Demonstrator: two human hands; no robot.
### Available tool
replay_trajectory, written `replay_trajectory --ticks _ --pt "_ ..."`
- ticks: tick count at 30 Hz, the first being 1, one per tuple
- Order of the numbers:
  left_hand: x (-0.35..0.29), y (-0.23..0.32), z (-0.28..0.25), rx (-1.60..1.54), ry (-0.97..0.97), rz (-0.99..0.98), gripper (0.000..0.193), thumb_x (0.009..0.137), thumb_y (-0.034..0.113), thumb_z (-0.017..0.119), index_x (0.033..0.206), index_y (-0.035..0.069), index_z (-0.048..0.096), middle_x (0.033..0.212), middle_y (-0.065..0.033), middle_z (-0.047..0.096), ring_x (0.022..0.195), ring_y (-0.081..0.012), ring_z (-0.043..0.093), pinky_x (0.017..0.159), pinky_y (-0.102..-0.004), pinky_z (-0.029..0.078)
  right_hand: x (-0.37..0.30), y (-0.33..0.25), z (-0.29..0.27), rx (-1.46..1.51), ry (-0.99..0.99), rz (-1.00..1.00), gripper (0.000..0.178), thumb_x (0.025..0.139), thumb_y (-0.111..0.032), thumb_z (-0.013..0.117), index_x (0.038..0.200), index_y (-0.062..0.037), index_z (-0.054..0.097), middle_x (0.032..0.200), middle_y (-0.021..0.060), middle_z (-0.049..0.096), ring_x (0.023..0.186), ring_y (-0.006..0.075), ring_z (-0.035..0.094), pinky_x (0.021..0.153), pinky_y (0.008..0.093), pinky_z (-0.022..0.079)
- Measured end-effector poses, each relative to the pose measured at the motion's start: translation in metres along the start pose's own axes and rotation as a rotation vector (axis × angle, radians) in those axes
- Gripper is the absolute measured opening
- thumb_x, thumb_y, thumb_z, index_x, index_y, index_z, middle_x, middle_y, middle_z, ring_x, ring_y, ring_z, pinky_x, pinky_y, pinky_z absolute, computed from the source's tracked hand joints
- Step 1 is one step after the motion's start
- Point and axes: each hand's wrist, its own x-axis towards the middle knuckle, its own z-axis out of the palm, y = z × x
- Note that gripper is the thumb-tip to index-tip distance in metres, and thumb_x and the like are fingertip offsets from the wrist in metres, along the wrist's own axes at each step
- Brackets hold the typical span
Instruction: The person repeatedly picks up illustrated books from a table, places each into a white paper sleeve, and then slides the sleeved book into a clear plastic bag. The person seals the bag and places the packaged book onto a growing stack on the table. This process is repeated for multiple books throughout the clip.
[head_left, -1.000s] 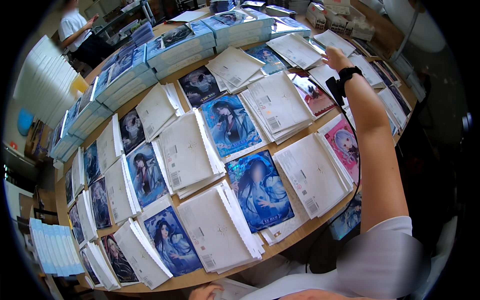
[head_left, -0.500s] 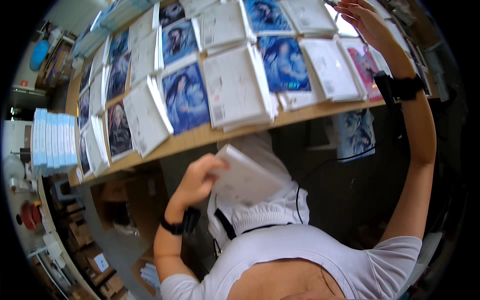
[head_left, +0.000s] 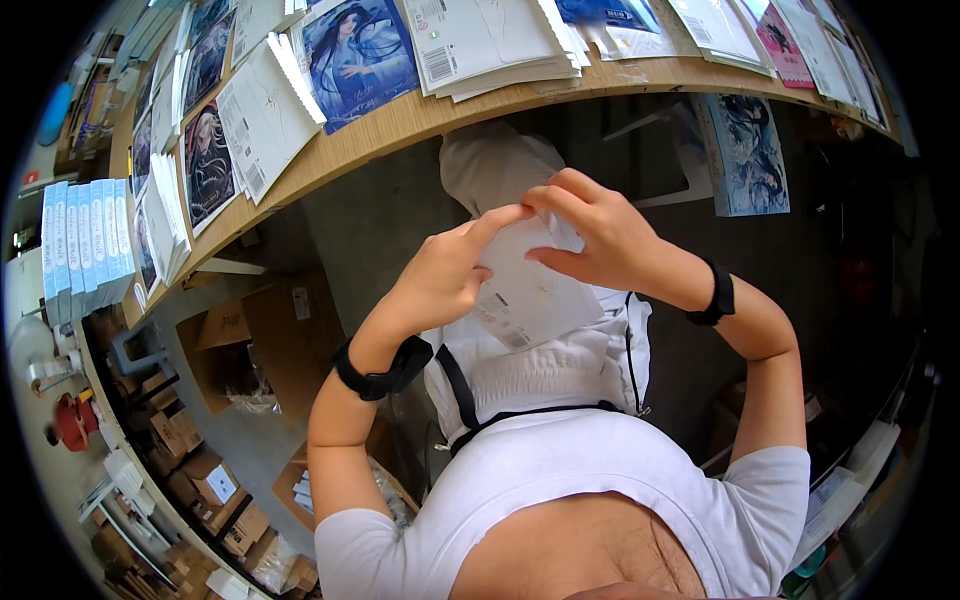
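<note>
My view comes from a wide fisheye camera worn at the left of my head, tipped steeply down. It faces the near edge of a light-brown wooden table (head_left: 390, 131), bent by the lens. My white short-sleeved shirt (head_left: 560, 450) sits closest; my bare left hand (head_left: 440, 275) and bare right hand (head_left: 605, 235) are slightly farther, short of the table.

Bends right arm (head_left: 765, 350) sharply at elbow, left arm (head_left: 335, 430) more gently, both angled inward ahead of torso (head_left: 560, 490). Holds left hand (head_left: 430, 275) and right hand (head_left: 610, 235) close together, backs up. Extends left index finger (head_left: 500, 217) to meet right fingertips (head_left: 532, 197); bends left thumb (head_left: 472, 288) below. Arches right fingers, with right thumb (head_left: 555, 262) pointing left, well apart from left thumb's tip.
</note>
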Motion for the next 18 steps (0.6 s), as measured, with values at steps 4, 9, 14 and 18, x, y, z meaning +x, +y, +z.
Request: replay_trajectory --ticks 4,9,14,18 --pt "-0.004 -0.011 0.004 0.025 0.018 -0.032 0.067 0.071 -0.010 0.054 0.132 0.012 0.039 0.116 -0.0206 0.056 0.104 -0.0399 0.056 0.088 -0.0383 0.045 -0.001 0.008 0.017 0.156 0.019 0.141 0.026 0.077 0.001 0.062 0.100 -0.0037 0.053 0.081 0.0105 0.056 0.061 0.0227 0.056 0.054 0.0290 0.046" --pt "-0.008 -0.025 0.006 -0.013 0.118 -0.039 0.067 0.073 -0.005 0.058 0.133 0.015 0.037 0.106 -0.0211 0.058 0.095 -0.0371 0.059 0.085 -0.0375 0.046 -0.016 0.020 0.025 0.445 -0.047 0.334 0.019 0.079 0.004 0.057 0.097 0.0007 0.053 0.066 0.0068 0.050 0.055 0.0124 0.047 0.050 0.0242 0.038" --pt "-0.013 -0.042 0.006 -0.080 0.214 -0.136 0.065 0.075 0.002 0.063 0.134 0.014 0.036 0.099 -0.0187 0.061 0.091 -0.0288 0.062 0.081 -0.0349 0.047 -0.043 0.032 0.023 0.384 -0.341 0.403 0.016 0.077 0.001 0.057 0.092 0.0018 0.054 0.066 0.0104 0.053 0.056 0.0150 0.053 0.052 0.0259 0.041" --pt "-0.014 -0.053 0.012 -0.151 0.276 -0.220 0.057 0.077 0.005 0.063 0.128 0.014 0.040 0.100 -0.0187 0.059 0.088 -0.0380 0.060 0.078 -0.0382 0.046 -0.051 0.031 0.013 0.403 -0.427 0.425 0.016 0.078 -0.003 0.057 0.092 0.0025 0.054 0.068 0.0114 0.056 0.058 0.0145 0.056 0.055 0.0260 0.044"
